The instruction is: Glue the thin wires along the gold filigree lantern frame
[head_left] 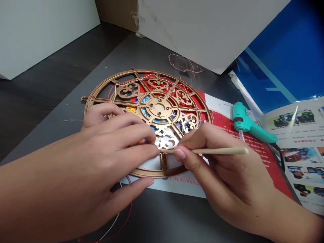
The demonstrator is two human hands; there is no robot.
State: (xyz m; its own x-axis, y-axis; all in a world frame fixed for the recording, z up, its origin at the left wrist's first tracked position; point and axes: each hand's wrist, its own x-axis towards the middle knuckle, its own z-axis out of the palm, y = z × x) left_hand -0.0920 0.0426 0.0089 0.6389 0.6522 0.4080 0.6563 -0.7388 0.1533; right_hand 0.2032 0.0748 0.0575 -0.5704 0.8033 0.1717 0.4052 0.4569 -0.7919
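A round gold-brown openwork wheel (160, 107) with spokes and scroll ornaments lies flat on printed sheets. My left hand (108, 145) rests over its lower left part, the fingertips pressing down near the bottom spoke and the thumb apart at the outer rim. Between thumb and fingers, my right hand (215, 162) pinches a thin pale wooden stick (225, 151). The stick's tip points left and meets the wheel's ring beside my left fingertips. Thin red and white wires (130, 202) run along the wheel and hang out below my left hand.
A turquoise glue gun (253, 126) lies at the right on a red and white printed sheet (275, 182). Behind the wheel are a loop of thin wire (186, 69) and white boxes (182, 30). A blue panel (286, 50) stands at the upper right.
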